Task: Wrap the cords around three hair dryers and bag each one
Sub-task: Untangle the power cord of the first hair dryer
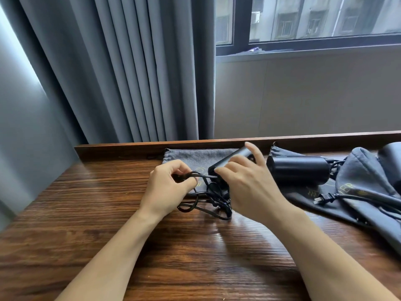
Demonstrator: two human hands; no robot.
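**Cord wrapping in progress on the first dryer, two more waiting on the right**

Only one view here, the head cam looking down at a dark wood-grain counter (91, 213) with a raised back lip.

Right hand (249, 187) is wrapped over the first hair dryer (233, 158), a dark one sitting near the middle of the counter toward the back edge. Fingers curled across its body, index finger sticking up past the barrel. So that hand is gripping the dryer, not just resting on it.

Left hand (169, 187) is just beside it on the left, fingers curled in and pinching the black cord (204, 205). One strand runs tight from that pinch over to the dryer; the rest hangs in loose loops onto the wood in front of the two hands.

Under and behind all this lies a flat grey drawstring bag (195, 156), its top up against the back lip.

Over to the right, the second hair dryer (298, 169) lies on its side on another grey bag (303, 198) with gold print, near the back edge. Its plug (323, 199) rests on the fabric, closer to the front. At the far right edge a third bag (364, 170) is bunched up, and a third hair dryer (391, 157) is mostly cut off by the frame.

Behind the counter: grey curtains (130, 72) on the left, a window (314, 18) on the right.
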